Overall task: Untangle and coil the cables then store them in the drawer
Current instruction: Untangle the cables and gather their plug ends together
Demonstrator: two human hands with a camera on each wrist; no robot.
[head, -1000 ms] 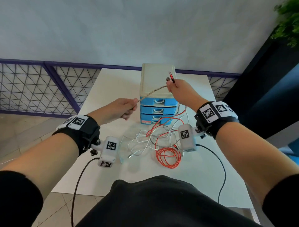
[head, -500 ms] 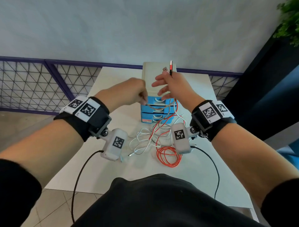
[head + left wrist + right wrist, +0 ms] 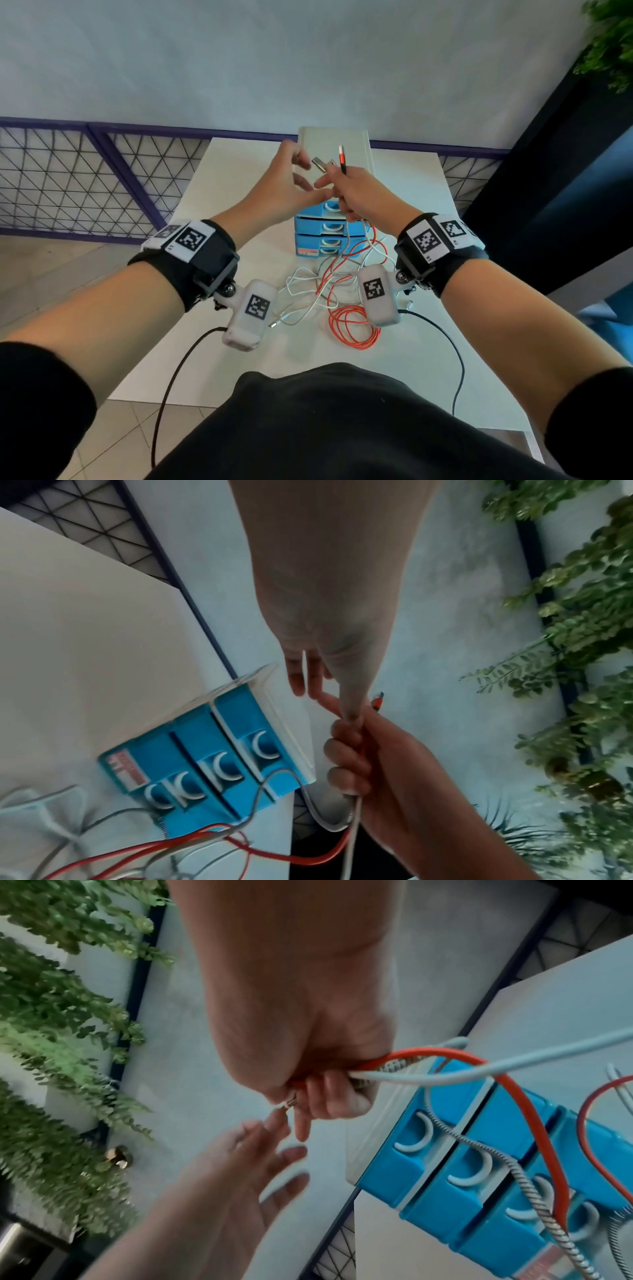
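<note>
Cables (image 3: 346, 308) are lying tangled on table (image 3: 239, 178) before drawer unit (image 3: 330, 226). Right hand (image 3: 363, 198) is clutching red, white and braided ends together; left hand (image 3: 284, 192) is hovering empty, fingers spread. Risk: pulling one end is likely tightening knots or dragging the unit.

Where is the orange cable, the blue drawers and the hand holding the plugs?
orange cable (image 3: 352, 330), head view, on its coiled loops on the table.
blue drawers (image 3: 325, 228), head view, middle drawer front.
right hand (image 3: 364, 195), head view, back of the hand.
</note>
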